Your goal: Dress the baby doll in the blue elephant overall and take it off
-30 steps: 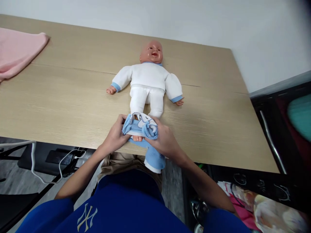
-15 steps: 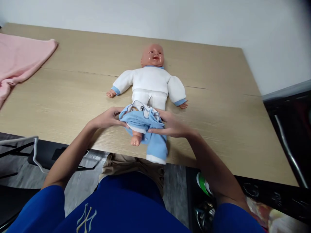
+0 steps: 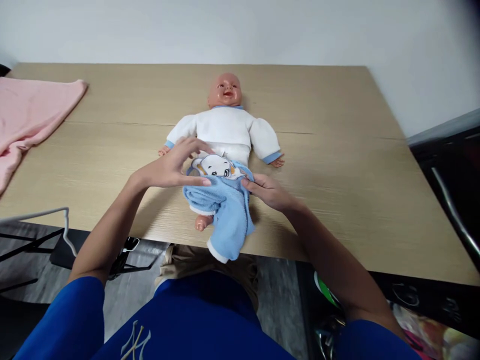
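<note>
A baby doll (image 3: 225,125) in a white top with blue cuffs lies face up on the table. Light blue baby pants (image 3: 228,210) with a cartoon face on the white front cover its legs. One doll foot (image 3: 202,222) pokes out of a leg opening, while the other pant leg hangs flat over the table edge. My left hand (image 3: 176,162) is spread over the left side of the pants, thumb and fingers apart. My right hand (image 3: 268,190) pinches the right edge of the waistband between thumb and fingers.
A pink blanket (image 3: 33,115) lies at the left end of the wooden table (image 3: 330,200). Below the front edge are a white bent metal tube (image 3: 66,225) at left and a green and white object (image 3: 325,290) at right. A white wall is behind.
My left hand has let go of the pants and risen with its fingers spread. The pants' front now shows its cartoon face, and the loose leg has swung left.
</note>
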{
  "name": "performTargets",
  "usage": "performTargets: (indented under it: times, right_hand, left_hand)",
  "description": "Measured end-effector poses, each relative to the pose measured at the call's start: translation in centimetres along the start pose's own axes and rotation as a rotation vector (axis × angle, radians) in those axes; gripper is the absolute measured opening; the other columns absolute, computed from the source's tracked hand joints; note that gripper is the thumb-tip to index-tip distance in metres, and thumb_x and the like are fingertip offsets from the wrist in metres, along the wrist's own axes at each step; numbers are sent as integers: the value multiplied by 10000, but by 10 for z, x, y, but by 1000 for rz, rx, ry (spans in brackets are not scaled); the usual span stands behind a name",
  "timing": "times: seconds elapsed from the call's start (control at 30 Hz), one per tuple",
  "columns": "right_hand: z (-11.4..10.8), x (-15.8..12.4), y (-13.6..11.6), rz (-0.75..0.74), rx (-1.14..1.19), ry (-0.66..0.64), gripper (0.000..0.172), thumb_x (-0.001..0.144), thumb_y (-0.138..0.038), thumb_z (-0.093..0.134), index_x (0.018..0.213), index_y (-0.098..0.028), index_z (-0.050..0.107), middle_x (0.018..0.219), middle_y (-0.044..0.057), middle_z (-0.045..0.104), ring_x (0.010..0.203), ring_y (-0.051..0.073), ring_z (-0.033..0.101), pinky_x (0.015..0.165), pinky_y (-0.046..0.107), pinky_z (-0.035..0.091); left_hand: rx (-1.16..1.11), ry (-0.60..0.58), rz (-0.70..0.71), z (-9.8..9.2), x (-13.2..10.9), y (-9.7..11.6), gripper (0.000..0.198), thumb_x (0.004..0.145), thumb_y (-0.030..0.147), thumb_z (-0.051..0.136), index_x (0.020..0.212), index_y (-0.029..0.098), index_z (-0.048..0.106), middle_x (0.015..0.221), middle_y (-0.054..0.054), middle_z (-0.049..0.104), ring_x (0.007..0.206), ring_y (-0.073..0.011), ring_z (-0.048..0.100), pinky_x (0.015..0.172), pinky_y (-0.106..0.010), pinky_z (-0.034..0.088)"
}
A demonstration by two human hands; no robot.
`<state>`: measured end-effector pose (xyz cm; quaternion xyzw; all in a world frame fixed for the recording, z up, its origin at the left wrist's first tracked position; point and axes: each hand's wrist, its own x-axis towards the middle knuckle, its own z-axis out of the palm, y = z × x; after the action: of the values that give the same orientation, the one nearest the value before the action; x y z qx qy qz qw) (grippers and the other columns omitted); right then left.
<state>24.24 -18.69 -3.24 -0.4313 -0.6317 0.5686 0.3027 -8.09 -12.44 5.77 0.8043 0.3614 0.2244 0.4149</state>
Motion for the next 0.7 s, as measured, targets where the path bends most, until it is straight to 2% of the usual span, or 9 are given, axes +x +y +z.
performTargets:
  times: [0.07,0.1,0.17,0.27,0.33,0.43,0.53,0.6,0.7]
  right_hand:
    - [3,-1,-2,-6,90,-47,563,985,-776,827,1129,-232,822,1037,36,841,1022,264,792,965,412,695]
    - [3,-2,-4,-7,130,-88,548,981,-739,851,1172,-226,818,1056,36,849,1011,253,801,955,400,697]
    - [2,-5,-9,2,166,-218,512,968,-660,889,1207,-214,816,1067,36,862,983,239,816,925,381,701]
    - [-3,-11,-20,55,90,-452,380,987,-539,872,1111,-181,841,1036,47,876,952,229,826,899,361,693]
    - [-6,-16,-28,87,21,-532,317,995,-487,856,1028,-172,851,1003,50,877,928,224,822,886,348,686]
    - [-8,-22,-36,63,21,-526,317,953,-501,918,1028,-199,862,1001,33,871,943,236,814,896,349,694]
    - [-7,-24,-35,-42,135,-424,404,952,-605,935,1037,-226,823,975,15,808,965,231,773,925,351,683]
    - [-7,-26,-32,-70,199,-351,479,967,-685,911,1008,-228,773,926,6,735,916,213,717,904,343,660]
    - [-9,-28,-27,-11,207,-284,544,975,-769,876,977,-241,743,900,15,686,891,219,675,904,363,645]
  left_hand:
    - [-3,-40,-16,5,23,18,516,708,409,1107,1094,221,821,1205,-104,788,1352,-417,662,1248,-562,541]
    - [-14,-71,-46,7,35,25,422,713,360,1092,988,219,804,1066,-87,774,1288,-422,690,1215,-560,556]
    - [-44,-218,-114,8,56,32,347,703,284,1069,878,227,775,883,-51,730,1128,-403,741,1101,-516,598]
    - [-120,-551,-115,9,76,32,339,694,279,1052,914,244,797,887,-43,769,997,-356,764,951,-443,618]
    - [-209,-691,-60,12,82,28,321,725,311,1030,948,252,807,936,-54,806,963,-336,775,900,-425,633]
    - [-346,-721,-50,22,81,22,417,703,339,1062,1038,248,831,1013,-66,859,955,-332,820,841,-410,677]
    - [-389,-743,-35,31,76,17,596,656,424,1121,1140,223,836,1105,-77,899,1003,-343,865,828,-404,719]
    - [-382,-813,4,33,74,13,642,652,511,1139,1126,198,841,1053,-86,902,974,-343,875,821,-408,734]
    - [-350,-883,46,31,74,5,595,699,562,1135,1068,177,872,960,-92,894,906,-331,872,834,-410,742]
